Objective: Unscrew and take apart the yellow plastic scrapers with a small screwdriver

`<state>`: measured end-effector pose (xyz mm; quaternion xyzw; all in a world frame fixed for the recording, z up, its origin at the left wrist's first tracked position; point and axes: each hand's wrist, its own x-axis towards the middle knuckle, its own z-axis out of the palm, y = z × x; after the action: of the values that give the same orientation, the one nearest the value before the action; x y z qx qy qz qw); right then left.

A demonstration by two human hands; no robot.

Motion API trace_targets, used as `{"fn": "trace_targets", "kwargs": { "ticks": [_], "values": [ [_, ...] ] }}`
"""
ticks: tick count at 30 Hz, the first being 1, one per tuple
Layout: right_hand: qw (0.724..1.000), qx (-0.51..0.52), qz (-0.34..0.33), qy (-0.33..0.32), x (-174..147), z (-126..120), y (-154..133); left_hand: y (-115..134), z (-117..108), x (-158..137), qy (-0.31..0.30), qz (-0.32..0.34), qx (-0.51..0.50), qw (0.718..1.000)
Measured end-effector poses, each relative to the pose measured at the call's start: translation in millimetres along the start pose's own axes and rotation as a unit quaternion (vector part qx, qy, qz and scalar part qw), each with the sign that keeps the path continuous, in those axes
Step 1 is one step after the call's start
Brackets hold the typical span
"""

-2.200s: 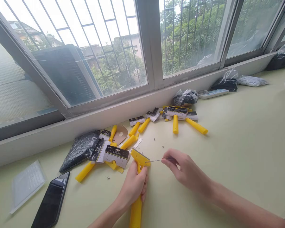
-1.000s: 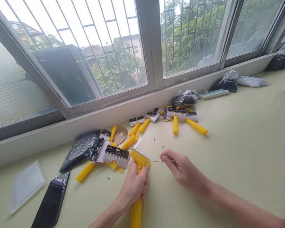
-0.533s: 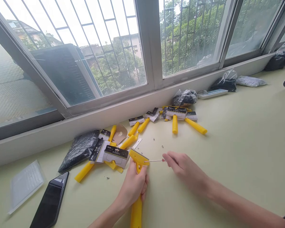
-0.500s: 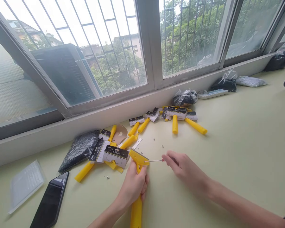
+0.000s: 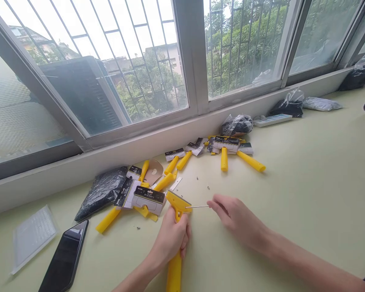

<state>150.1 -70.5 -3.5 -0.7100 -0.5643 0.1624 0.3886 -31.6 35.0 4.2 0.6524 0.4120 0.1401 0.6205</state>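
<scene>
My left hand (image 5: 173,233) is closed around the neck of a yellow scraper (image 5: 174,272), its wide head tilted up above my fist and its handle running down toward me. My right hand (image 5: 235,215) pinches a screwdriver (image 5: 199,207), whose handle is hidden in my fingers. The thin metal shaft lies nearly level, and its tip meets the right end of the scraper head. Several small screws (image 5: 208,187) lie loose on the table beyond my hands. Just left of the scraper head is a black and white packaging card (image 5: 149,199).
More yellow scrapers (image 5: 251,162) with cards lie along the window side. A black plastic bag (image 5: 105,190), a phone (image 5: 65,257) and a clear plastic packet (image 5: 33,235) are at left. Further back sit a bagged dark bundle (image 5: 237,125) and a white power strip (image 5: 273,120).
Almost nothing differs. My right hand and the screwdriver have shifted very slightly, with the tip still at the scraper head; my left hand keeps its hold.
</scene>
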Motion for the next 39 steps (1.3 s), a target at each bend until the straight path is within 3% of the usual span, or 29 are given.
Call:
{"fn": "trace_targets", "kwargs": {
  "ticks": [4, 6, 13, 19, 26, 29, 34, 36, 39],
  "values": [
    [0.993, 0.075, -0.091, 0.022, -0.4, -0.1, -3.0, -0.5, 0.5, -1.4, 0.007, 0.003, -0.006, 1.000],
    [0.990, 0.095, -0.107, 0.015, -1.4, -0.9, -5.6, 0.2, 1.0, -1.4, 0.008, 0.007, -0.005, 1.000],
    [0.996, 0.088, -0.008, -0.006, -1.5, -2.9, -5.6, 1.6, 1.5, -2.0, 0.005, 0.004, 0.002, 1.000],
    [0.986, 0.102, -0.134, -0.001, -4.0, -4.2, -10.0, 1.2, 1.2, -2.6, 0.002, 0.006, -0.001, 1.000],
    [0.999, 0.034, 0.002, 0.018, -1.2, -1.6, -2.0, 3.0, 4.9, -6.8, 0.002, 0.024, -0.024, 0.999],
    [0.999, 0.025, -0.031, 0.029, -0.8, -0.7, -1.3, 4.5, 6.6, -9.3, 0.008, 0.030, -0.037, 0.999],
    [0.987, 0.117, -0.106, 0.021, -1.3, -3.6, -9.1, 5.4, 7.0, -9.2, 0.017, 0.037, -0.043, 0.998],
    [0.987, 0.126, -0.103, 0.018, -0.1, -3.8, -9.3, 5.3, 6.6, -8.6, 0.017, 0.039, -0.043, 0.998],
    [0.993, 0.111, -0.044, 0.006, 1.1, -2.2, -6.0, 5.2, 6.2, -8.2, 0.014, 0.034, -0.045, 0.998]
  ]
}}
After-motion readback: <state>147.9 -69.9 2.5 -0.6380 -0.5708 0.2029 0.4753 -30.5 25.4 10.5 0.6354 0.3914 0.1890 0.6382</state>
